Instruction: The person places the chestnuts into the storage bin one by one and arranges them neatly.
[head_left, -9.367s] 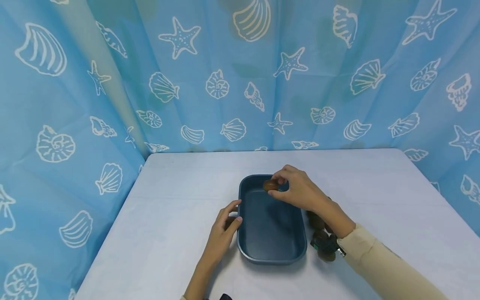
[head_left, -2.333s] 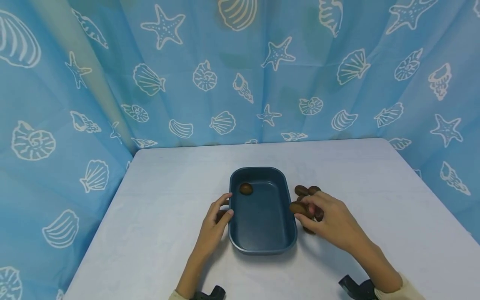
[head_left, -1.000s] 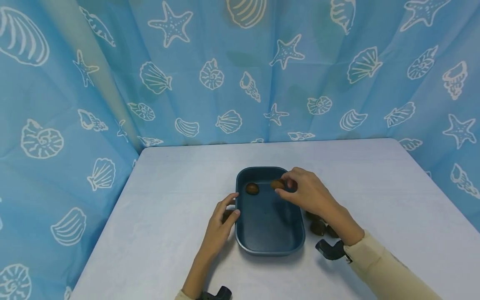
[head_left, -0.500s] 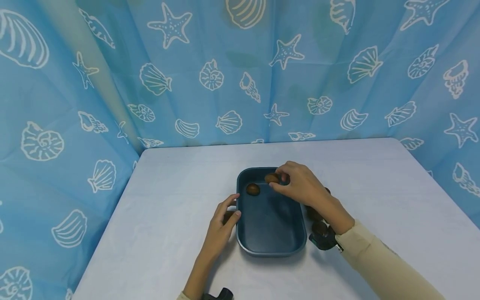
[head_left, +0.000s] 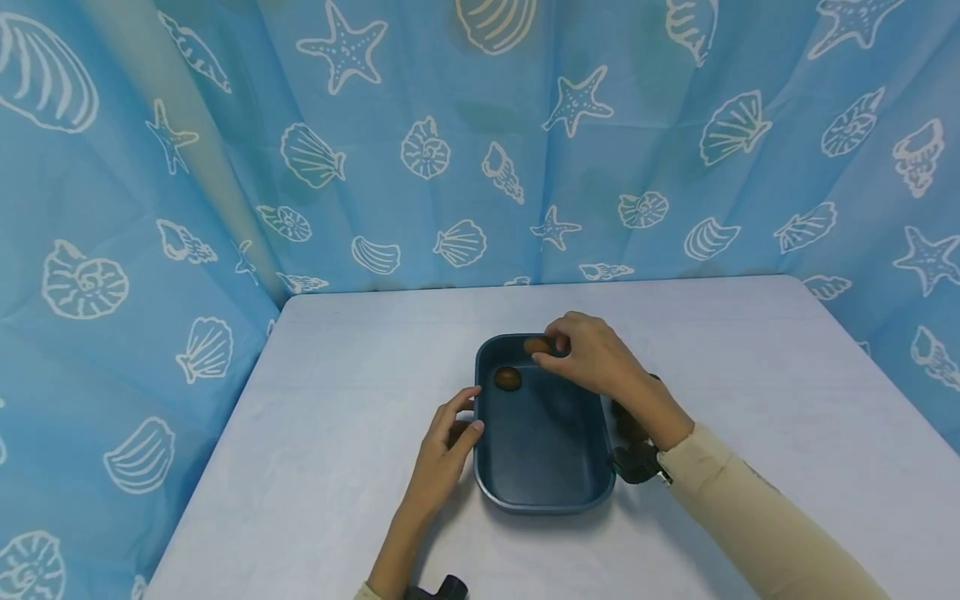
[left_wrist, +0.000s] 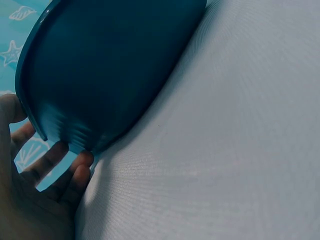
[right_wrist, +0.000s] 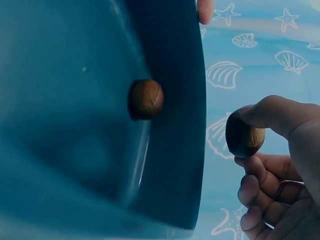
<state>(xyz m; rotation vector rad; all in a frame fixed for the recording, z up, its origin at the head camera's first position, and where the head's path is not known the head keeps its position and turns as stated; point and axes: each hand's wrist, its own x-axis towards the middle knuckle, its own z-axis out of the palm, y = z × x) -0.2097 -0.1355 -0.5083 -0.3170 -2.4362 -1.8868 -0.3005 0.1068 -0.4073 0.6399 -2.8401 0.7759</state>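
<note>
While right fingers (right_wrist: 257, 170) pinch a nut (head_left: 536, 345), long axis sideways

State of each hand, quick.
Left hand: open, fingers touching the blue tray.
Right hand: closed, pinching a chestnut.

A curtained-off tabletop filming corner, set up much like a recording booth

A blue curtain (head_left: 495, 100) printed with white starfish, scallops and spiral shells hangs behind and along both sides of a white table (head_left: 360, 400) with rounded far corners, its woven covering plain in the left wrist view; the black wrist camera (head_left: 636, 463) suggests a recording set-up (whether the building is home or lab, the curtain hides).
</note>
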